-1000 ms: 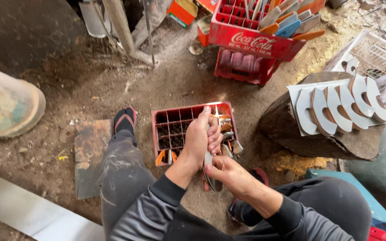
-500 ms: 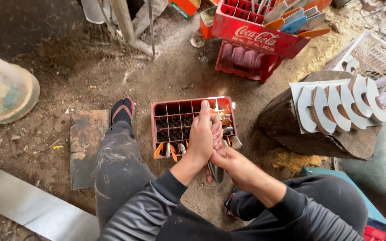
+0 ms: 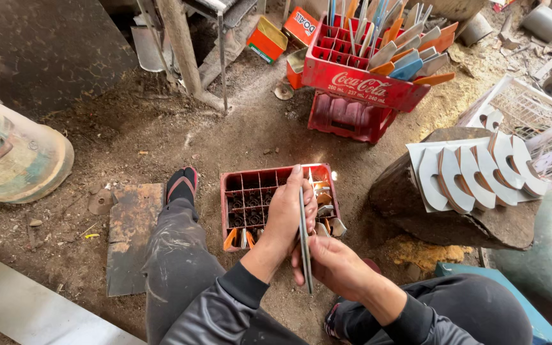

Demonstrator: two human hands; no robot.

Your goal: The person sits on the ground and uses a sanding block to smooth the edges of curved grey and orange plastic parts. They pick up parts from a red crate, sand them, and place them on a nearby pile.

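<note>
Single view, worn on the head, looking steeply down and slightly forward over the wearer's own lap. Close to the left hand point(image 3: 287, 217) and right hand point(image 3: 335, 265), both low in the middle of the frame, with knees cut off by the bottom edge. Just beyond the hands, a small red crate point(image 3: 250, 198) on the dirt floor point(image 3: 161, 140). Farther out toward the top edge, a stacked red crate point(image 3: 359, 83), seen from above and at a slant. At the right, a tree stump point(image 3: 416, 204). No second view to compare.
</note>
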